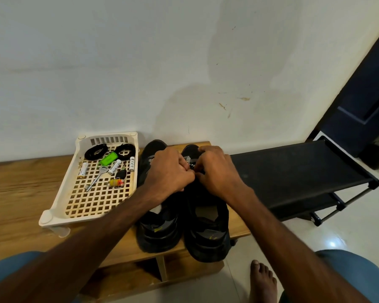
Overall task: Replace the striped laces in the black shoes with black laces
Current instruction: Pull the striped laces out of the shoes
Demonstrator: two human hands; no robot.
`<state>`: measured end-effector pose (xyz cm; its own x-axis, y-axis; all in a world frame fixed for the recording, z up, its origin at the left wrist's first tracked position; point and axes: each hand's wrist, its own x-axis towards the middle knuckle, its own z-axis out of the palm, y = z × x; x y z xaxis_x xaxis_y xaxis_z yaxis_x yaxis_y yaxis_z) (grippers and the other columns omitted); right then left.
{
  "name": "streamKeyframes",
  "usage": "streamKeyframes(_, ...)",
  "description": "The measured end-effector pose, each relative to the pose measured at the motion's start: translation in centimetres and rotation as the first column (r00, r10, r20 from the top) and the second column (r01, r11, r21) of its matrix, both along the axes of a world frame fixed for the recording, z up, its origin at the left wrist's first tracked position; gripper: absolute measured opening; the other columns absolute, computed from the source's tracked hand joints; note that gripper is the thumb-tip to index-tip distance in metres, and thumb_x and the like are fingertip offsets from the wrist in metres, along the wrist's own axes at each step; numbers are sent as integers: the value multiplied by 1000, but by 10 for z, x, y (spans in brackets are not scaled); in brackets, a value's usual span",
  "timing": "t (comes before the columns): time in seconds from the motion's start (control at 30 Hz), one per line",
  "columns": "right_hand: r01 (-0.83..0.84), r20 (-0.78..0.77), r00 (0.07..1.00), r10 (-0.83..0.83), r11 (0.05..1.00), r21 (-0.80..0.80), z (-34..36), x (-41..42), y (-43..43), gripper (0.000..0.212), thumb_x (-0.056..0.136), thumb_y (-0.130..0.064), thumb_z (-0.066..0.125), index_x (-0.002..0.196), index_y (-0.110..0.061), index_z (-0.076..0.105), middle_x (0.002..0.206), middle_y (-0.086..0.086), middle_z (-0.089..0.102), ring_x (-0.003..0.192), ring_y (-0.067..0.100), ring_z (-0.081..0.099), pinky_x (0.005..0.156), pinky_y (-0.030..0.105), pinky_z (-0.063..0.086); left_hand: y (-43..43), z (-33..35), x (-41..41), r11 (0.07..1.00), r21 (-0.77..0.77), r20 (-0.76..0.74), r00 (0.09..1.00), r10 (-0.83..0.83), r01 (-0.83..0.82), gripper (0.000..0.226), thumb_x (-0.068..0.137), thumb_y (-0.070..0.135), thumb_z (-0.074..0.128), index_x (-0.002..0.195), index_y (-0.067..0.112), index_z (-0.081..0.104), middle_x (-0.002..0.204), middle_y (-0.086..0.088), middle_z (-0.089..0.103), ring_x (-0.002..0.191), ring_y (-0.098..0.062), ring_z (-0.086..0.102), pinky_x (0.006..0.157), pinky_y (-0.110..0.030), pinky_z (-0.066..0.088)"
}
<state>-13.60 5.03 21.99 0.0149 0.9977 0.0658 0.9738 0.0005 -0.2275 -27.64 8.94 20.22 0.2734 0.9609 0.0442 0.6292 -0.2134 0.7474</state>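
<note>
Two black shoes stand side by side on a low wooden bench (20, 193), toes toward the wall: the left shoe (160, 228) and the right shoe (208, 232). Both of my hands meet over the lacing of the right shoe. My left hand (169, 171) has its fingers curled tight there, and my right hand (217, 169) pinches the black-and-white striped lace (187, 160), a short piece of which shows between them. Two coiled black laces (96, 151) (125, 150) lie at the far end of a cream plastic basket (59, 212).
The basket also holds batteries (114, 166), a green tag (107, 159), a key (96, 178) and a small keyring. A black shoe rack (293, 171) stands right of the bench. The white wall is close behind. My bare foot (263, 278) is on the tiled floor.
</note>
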Motion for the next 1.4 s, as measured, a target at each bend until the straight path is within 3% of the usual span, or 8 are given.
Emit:
streamKeyframes(0.33,384,-342,897,-279,876,292,19,60,0,3,86,-17,82,88,-16,81,125,2,72,110,17,68,85,28,47,2,-3,3,999,28,-22,999,45,-44,10,77,18,79,68,17,76,57,0,70,38,-8,64,50,-30,61)
streamKeyframes(0.53,94,-277,958,-71,993,68,5,35,-5,52,83,-35,84,131,-23,68,149,4,53,140,20,45,113,37,38,1,-2,1,1000,21,-5,1000,14,-14,8,80,19,79,74,20,75,61,3,71,41,-7,65,49,-26,60)
streamKeyframes(0.77,-36,78,996,33,999,28,-9,1,5,25,93,-19,70,117,-15,75,145,6,57,138,25,43,111,46,40,0,1,1,1000,27,2,1000,-7,7,11,77,12,77,68,19,75,55,2,70,39,-8,64,43,-16,53)
streamKeyframes(0.93,183,-283,951,-123,963,198,14,42,4,9,87,-20,79,96,-21,82,128,-7,71,115,15,66,102,40,52,3,-4,2,999,0,8,999,37,-37,12,75,13,80,66,19,75,55,2,69,38,-10,64,43,-25,58)
streamKeyframes(1.07,465,-453,851,-265,781,417,26,80,-7,13,89,-16,80,101,-13,81,119,2,75,106,16,71,86,20,48,4,-5,2,999,3,-2,999,41,-41,11,75,16,81,67,19,74,59,3,70,39,-7,64,43,-24,57)
streamKeyframes(1.17,356,-429,876,-221,896,267,16,72,-9,17,92,-18,76,108,-15,79,117,1,76,86,2,67,77,14,48,3,-5,2,999,25,-35,999,34,-34,10,75,21,81,69,22,73,58,4,70,38,-4,63,47,-25,59)
streamKeyframes(1.27,201,-325,933,-153,973,117,5,47,-10,37,92,-30,76,126,-17,72,131,-1,69,112,12,66,91,22,45,1,-2,4,998,64,-94,995,35,-29,11,75,26,81,71,25,71,58,7,69,39,-1,61,52,-25,61)
streamKeyframes(1.4,90,-188,978,-91,996,-14,-2,21,-13,48,82,-38,81,125,-22,70,117,-1,72,99,16,70,84,35,60,0,7,7,999,41,-142,990,-11,17,10,77,25,82,72,24,74,68,6,71,43,-5,65,47,-17,55)
